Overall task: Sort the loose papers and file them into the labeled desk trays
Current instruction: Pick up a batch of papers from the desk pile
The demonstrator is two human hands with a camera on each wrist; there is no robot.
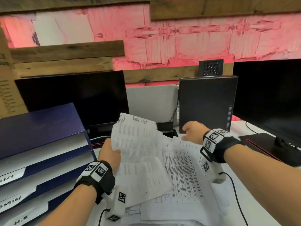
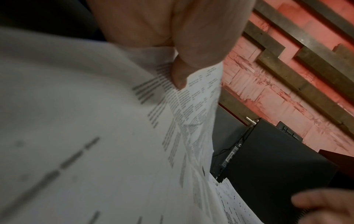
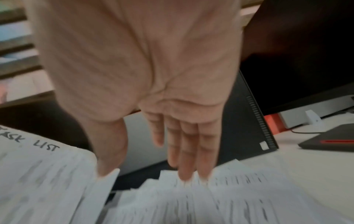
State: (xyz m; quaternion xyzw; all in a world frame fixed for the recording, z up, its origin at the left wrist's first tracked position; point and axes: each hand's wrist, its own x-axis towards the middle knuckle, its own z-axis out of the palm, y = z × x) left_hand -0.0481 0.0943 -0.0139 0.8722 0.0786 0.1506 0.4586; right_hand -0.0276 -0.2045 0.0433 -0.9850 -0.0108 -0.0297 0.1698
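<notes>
My left hand [image 1: 110, 152] pinches the left edge of a printed sheet headed "TASK LIST" [image 1: 136, 141], lifted and curling above the paper pile [image 1: 180, 176]. In the left wrist view the thumb [image 2: 179, 75] presses on that sheet [image 2: 95, 121]. My right hand [image 1: 193, 132] hovers over the far edge of the pile with fingers [image 3: 189, 151] straight and spread, holding nothing; the "TASK LIST" sheet [image 3: 38, 174] lies to its left. The blue stacked desk trays [image 1: 40, 144] stand at the left, with handwritten labels reading "ADMIN" [image 1: 11, 203] and "H.R" [image 1: 21, 221].
A dark monitor [image 1: 73, 98] stands behind the trays, a black computer case [image 1: 206, 103] behind the pile, and a second monitor [image 1: 268, 95] at the right. A black-and-red pad [image 1: 267, 147] lies at the right. Cables run from both wrist cameras across the white desk [image 1: 260, 201].
</notes>
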